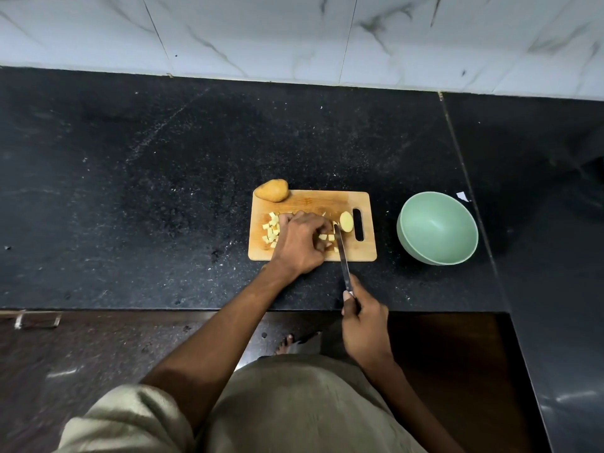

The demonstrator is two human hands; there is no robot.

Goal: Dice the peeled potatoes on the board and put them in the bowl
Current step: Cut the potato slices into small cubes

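Left hand (302, 241) curled on potato pieces (327, 237) mid-board (359, 197), right hand (362, 325) gripping knife (342, 256); bowl (438, 227) sits apart right, near counter seam.

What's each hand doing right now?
Left hand: fingers curled on potato pieces on the board.
Right hand: grips the knife.

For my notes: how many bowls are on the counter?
1: the green bowl stands on the counter, right of the cutting board.
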